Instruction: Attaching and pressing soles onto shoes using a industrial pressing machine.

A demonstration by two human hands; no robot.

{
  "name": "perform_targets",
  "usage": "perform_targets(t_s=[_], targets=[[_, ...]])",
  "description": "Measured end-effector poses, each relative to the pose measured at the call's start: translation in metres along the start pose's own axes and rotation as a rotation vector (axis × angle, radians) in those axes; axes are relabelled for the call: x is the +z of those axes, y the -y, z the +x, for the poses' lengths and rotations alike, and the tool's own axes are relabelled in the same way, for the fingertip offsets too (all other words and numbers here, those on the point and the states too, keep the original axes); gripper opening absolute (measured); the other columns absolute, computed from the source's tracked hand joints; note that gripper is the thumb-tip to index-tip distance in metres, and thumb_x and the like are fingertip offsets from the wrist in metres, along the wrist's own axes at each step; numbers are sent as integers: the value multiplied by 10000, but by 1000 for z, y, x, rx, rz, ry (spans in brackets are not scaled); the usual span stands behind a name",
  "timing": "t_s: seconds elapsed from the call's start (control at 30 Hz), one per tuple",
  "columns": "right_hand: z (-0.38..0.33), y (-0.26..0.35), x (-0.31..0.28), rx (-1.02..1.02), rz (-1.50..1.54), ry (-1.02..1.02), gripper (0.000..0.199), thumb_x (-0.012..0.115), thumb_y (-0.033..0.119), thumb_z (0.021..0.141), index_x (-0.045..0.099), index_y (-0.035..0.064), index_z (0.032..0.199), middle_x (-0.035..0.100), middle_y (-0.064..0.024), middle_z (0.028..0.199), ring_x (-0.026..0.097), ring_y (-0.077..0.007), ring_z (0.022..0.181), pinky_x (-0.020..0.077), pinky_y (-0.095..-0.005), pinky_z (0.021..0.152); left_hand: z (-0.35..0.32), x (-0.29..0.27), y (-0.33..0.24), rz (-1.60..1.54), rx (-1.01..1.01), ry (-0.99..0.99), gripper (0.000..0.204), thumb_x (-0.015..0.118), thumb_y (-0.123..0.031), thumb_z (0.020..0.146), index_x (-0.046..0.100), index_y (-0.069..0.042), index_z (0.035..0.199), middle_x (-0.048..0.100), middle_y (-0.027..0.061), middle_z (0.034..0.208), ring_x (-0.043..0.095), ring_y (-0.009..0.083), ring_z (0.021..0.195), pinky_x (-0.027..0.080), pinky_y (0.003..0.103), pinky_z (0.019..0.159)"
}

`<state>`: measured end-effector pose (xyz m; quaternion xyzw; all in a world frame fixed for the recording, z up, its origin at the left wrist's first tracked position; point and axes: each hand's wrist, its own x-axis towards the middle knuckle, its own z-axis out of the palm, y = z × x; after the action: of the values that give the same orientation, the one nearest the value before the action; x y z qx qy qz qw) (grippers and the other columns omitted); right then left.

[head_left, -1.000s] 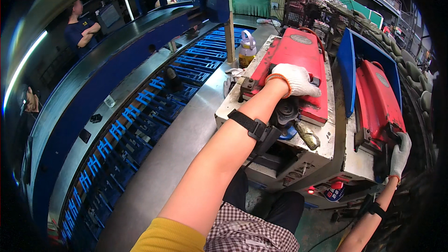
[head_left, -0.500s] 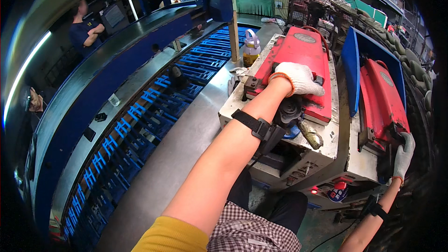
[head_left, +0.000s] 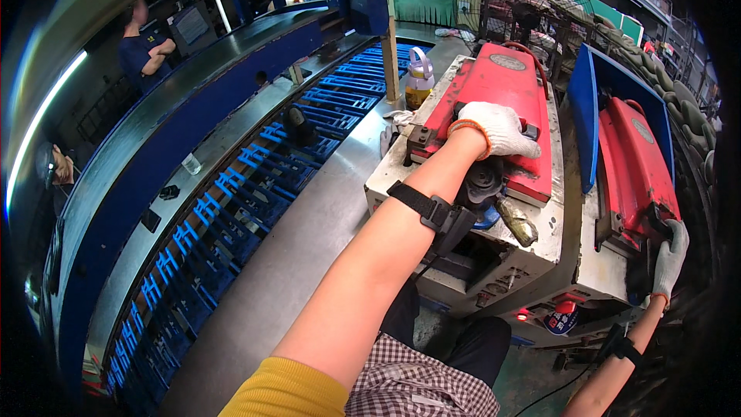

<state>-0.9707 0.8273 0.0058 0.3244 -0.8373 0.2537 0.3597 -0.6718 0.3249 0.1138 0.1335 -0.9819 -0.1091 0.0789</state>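
My left hand (head_left: 498,130), in a white knit glove with an orange cuff, is closed around a black handle (head_left: 528,131) on the red cover (head_left: 503,77) of the nearer machine. To the right, my right hand (head_left: 671,259), gloved the same way, grips the dark handle (head_left: 658,227) at the front end of a second red cover (head_left: 634,150). Both covers are down on their pale machine bodies. Below my left wrist sit a round black knob (head_left: 484,183) and a crumpled, shiny olive-coloured thing (head_left: 519,222).
A conveyor of blue slats (head_left: 204,212) curves along the left, carrying a dark object (head_left: 299,125). Between it and me runs a metal ledge (head_left: 301,232). A bottle with yellow contents (head_left: 419,81) stands beside the nearer machine. Another person (head_left: 143,50) stands with folded arms beyond the conveyor.
The whole view has shifted very slightly. Both my hands keep the same hold on the two handles, and both red covers stay down.
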Motion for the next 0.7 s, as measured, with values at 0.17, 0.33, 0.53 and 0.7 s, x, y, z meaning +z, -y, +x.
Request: perform_targets(t_s=[0.17,0.33,0.53,0.7], targets=[[-1,-2,-3,13,-12,-4,487,513,-141,836,650,24,1274,608,-147,1399,484,-314,1442,330,-396,1244,-4,-7,-7,-18,-35,56,740,612,-748,764,831,-121,1091,779,163,1136,742,354,1027,567,427,914],[1,-6,-1,-18,-20,3,488,525,-140,837,646,25,1280,607,-144,1404,484,-312,1445,326,-397,1250,2,-1,-2,-3,-10,27,744,618,-765,771,834,-113,1057,779,175,1088,744,357,997,564,433,895],[3,-2,6,-13,-22,19,516,519,-144,833,642,19,1307,602,-148,1414,488,-313,1441,326,-396,1252,-2,-3,2,-25,-25,17,759,615,-788,778,837,-107,1027,779,193,1043,748,354,969,562,429,882],[-2,-29,32,201,443,105,516,486,-81,926,583,9,1425,575,-112,1455,499,-253,1422,343,-378,1236,-7,10,5,-2,3,-135,711,658,-740,758,841,-108,1028,790,177,1036,764,323,973,578,408,894]])
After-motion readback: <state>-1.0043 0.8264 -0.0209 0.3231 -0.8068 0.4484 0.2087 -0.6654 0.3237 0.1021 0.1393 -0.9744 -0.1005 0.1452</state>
